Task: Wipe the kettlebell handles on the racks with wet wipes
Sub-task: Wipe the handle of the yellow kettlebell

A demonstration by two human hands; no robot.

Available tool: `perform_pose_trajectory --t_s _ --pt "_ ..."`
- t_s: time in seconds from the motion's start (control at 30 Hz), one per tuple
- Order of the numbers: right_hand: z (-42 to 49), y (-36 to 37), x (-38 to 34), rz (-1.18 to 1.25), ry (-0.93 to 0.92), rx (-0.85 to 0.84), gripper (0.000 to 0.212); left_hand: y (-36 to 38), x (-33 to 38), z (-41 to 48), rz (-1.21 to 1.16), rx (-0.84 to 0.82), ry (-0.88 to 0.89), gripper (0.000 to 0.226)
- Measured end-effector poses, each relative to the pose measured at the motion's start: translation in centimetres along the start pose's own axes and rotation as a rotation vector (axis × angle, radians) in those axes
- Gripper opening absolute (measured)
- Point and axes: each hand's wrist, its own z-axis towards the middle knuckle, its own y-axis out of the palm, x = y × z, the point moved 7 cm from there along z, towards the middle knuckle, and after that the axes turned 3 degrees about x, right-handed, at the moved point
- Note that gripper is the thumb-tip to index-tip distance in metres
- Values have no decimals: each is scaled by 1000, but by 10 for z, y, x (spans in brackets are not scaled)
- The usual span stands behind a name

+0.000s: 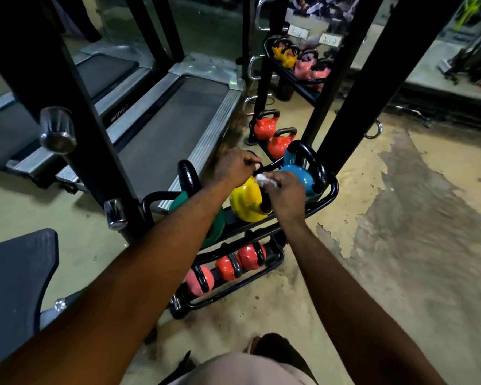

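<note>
- Both arms reach forward and down, bare to the elbow, and the hands meet over the upper tier of a black rack.
- The left hand lies knuckles up, its fingers curled round the black handle of the yellow kettlebell.
- The right hand sits just beside the left, wrist bent down. It is clenched on a white wet wipe, which it presses to the same handle.
- The upper tier carries three kettlebells in a row. The green kettlebell is partly behind the left forearm, the yellow is in the middle, and the blue kettlebell is at the far end.
- The lower tier also carries three: one pink kettlebell and two red kettlebells, side by side.
- Past the rack stand two more red ones, low down. I cannot tell whether they are real or mirrored.
- Two treadmills lie side by side to the left on the worn floor.
</note>
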Motion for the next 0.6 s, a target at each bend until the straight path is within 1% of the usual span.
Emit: perform_pose_trajectory --t_s 0.07,0.2,0.3,0.37,0.43,0.47,0.53,0.6 --pt "3 -4 -3 -1 -16 -51 16 3 -2 -6 -43 65 -32 23" --pt "-29 -14 -1 -35 -192 -163 15 21 -17 -26 -251 204 -152 38" --pt "-3 -10 7 32 -140 -184 9 29 -27 -42 -396 300 -149 44" --pt "36 1 7 34 -117 -189 5 32 -28 -56 -369 353 -143 42" --pt "65 13 9 40 -60 -219 12 33 -28 -65 -321 372 -130 38" --pt "72 14 10 33 -42 -235 15 33 -25 -67 -302 372 -112 36" --pt "71 20 20 43 -53 -340 15 36 -17 -73 -241 438 -101 31" --pt "55 12 23 44 -60 -364 11 32 -10 -75 -215 433 -20 27"
